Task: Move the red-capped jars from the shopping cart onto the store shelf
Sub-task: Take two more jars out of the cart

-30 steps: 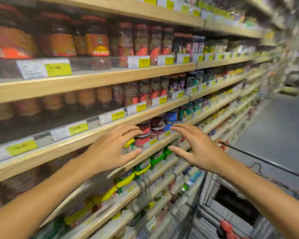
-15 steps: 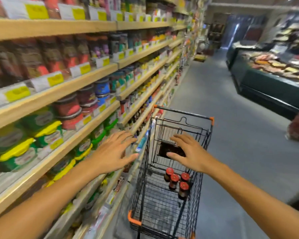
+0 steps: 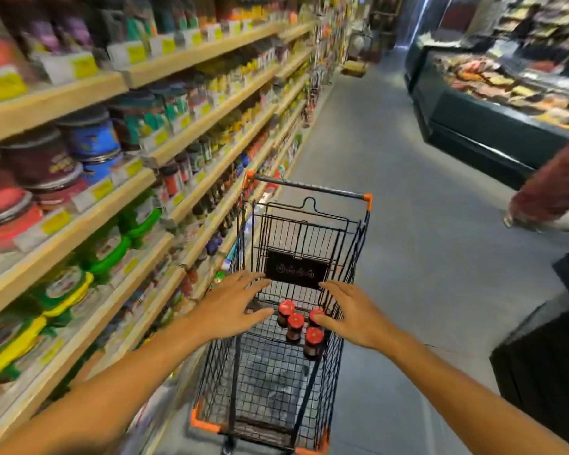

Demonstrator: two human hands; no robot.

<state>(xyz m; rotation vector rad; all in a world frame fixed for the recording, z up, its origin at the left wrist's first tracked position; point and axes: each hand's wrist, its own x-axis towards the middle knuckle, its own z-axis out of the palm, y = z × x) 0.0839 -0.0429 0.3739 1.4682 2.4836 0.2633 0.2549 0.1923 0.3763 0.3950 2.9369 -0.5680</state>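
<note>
wooden store shelf [image 3: 211, 116] runs along left, packed with blurred stock. black wire shopping cart [image 3: 309, 192] beside it, orange corners. left hand [image 3: 230, 310] and right hand [image 3: 355, 318] both over basket, fingers spread, nothing held. four red-capped jars [image 3: 295, 326] clustered upright on basket floor between hands, right fingertips near one cap. judgement: likely glass, rigid, fairly heavy, breakable, smooth sides maybe slippery; wrap fingers round body under cap, not cap alone.
</note>
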